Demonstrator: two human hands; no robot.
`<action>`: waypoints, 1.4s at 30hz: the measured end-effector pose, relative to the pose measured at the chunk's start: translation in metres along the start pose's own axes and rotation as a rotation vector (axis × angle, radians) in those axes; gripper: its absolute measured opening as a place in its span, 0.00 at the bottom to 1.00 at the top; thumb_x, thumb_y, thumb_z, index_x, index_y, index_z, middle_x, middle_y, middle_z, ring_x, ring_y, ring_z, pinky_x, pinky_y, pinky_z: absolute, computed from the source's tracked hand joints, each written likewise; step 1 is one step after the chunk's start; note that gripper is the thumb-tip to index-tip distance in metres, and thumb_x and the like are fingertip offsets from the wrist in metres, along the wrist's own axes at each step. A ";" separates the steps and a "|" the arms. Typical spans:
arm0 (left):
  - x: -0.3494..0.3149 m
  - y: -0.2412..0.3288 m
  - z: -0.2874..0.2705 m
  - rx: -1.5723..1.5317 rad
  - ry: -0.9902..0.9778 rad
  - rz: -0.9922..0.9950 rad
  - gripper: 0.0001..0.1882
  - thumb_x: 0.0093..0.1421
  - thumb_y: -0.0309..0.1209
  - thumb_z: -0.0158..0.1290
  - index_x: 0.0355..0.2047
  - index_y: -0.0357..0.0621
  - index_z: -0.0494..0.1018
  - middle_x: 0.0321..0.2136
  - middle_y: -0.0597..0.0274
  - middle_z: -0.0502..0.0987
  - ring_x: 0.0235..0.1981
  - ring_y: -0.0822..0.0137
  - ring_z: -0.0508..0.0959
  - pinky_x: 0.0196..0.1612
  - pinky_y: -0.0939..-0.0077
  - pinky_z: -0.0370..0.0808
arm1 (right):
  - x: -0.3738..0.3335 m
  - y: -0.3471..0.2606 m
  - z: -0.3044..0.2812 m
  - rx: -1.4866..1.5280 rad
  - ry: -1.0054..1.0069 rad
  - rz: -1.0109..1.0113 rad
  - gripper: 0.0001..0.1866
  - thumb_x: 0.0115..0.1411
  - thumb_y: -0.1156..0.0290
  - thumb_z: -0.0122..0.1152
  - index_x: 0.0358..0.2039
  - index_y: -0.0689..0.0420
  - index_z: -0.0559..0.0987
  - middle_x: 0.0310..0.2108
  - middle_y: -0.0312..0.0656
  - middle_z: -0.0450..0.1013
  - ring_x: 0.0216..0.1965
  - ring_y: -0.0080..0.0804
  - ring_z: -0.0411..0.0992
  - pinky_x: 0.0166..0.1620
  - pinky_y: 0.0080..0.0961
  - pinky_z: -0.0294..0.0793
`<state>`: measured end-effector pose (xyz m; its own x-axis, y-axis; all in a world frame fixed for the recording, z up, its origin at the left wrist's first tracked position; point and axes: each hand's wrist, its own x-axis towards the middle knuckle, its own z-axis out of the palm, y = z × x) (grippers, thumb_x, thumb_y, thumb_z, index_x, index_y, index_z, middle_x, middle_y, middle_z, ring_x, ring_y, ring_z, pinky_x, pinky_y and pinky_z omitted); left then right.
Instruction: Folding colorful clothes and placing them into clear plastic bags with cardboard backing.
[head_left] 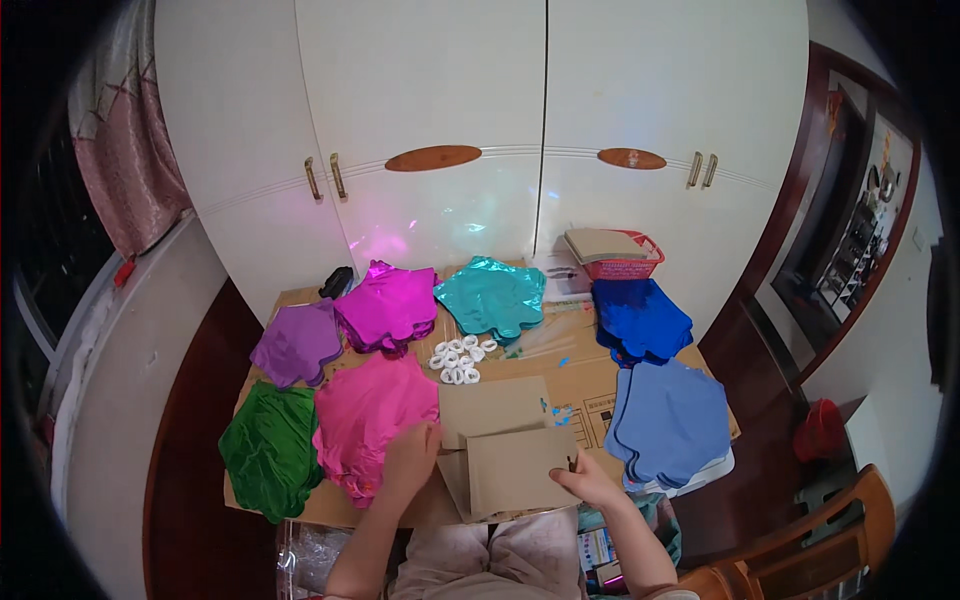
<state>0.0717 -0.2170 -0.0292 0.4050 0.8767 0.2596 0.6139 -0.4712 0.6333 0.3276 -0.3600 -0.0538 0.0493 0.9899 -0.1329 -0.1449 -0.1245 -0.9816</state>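
Note:
At the table's front edge, my right hand grips the right edge of a brown cardboard sheet, thumb on top. A small dark object shows beside that thumb, too small to name. Another cardboard piece lies just beyond the sheet, partly covered by it. My left hand is closed at the right edge of a stack of glossy pink scalloped sheets. What its fingers hold, if anything, is hidden. White rings sit in a small cluster beyond the cardboard.
Around the table lie scalloped stacks: green, purple, magenta, teal, dark blue and light blue. A red basket with cardboard stands at the back right. A wooden chair is at the right.

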 end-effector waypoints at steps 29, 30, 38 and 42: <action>0.029 -0.009 0.035 -0.283 0.101 0.136 0.10 0.55 0.30 0.54 0.33 0.39 0.67 0.20 0.51 0.72 0.23 0.52 0.74 0.27 0.65 0.69 | 0.092 -0.008 -0.017 -0.554 0.526 -0.478 0.44 0.52 0.70 0.63 0.62 0.65 0.47 0.58 0.59 0.55 0.59 0.47 0.57 0.59 0.36 0.56; 0.031 -0.011 0.037 -0.278 0.087 0.148 0.10 0.55 0.30 0.54 0.32 0.39 0.67 0.21 0.51 0.72 0.24 0.52 0.74 0.27 0.65 0.69 | 0.099 -0.011 -0.021 -0.445 0.484 -0.485 0.43 0.51 0.71 0.63 0.61 0.64 0.48 0.58 0.58 0.55 0.59 0.46 0.57 0.59 0.35 0.56; 0.030 -0.007 0.037 -0.133 0.081 0.101 0.10 0.54 0.31 0.54 0.28 0.39 0.65 0.22 0.50 0.74 0.25 0.50 0.75 0.25 0.62 0.69 | 0.111 0.011 -0.036 -0.374 0.354 -0.406 0.36 0.57 0.81 0.52 0.63 0.66 0.47 0.61 0.50 0.54 0.62 0.36 0.53 0.61 0.28 0.53; 0.030 -0.011 0.040 -0.142 0.138 0.140 0.11 0.54 0.31 0.55 0.28 0.39 0.65 0.21 0.50 0.74 0.24 0.49 0.75 0.25 0.61 0.70 | 0.101 0.011 -0.024 -0.508 0.410 -0.480 0.37 0.57 0.82 0.50 0.64 0.65 0.45 0.60 0.52 0.53 0.62 0.40 0.53 0.62 0.28 0.51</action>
<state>0.1042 -0.1894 -0.0579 0.3767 0.8135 0.4431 0.4532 -0.5790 0.6778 0.3543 -0.2627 -0.0817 0.3652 0.8518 0.3755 0.4454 0.1943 -0.8740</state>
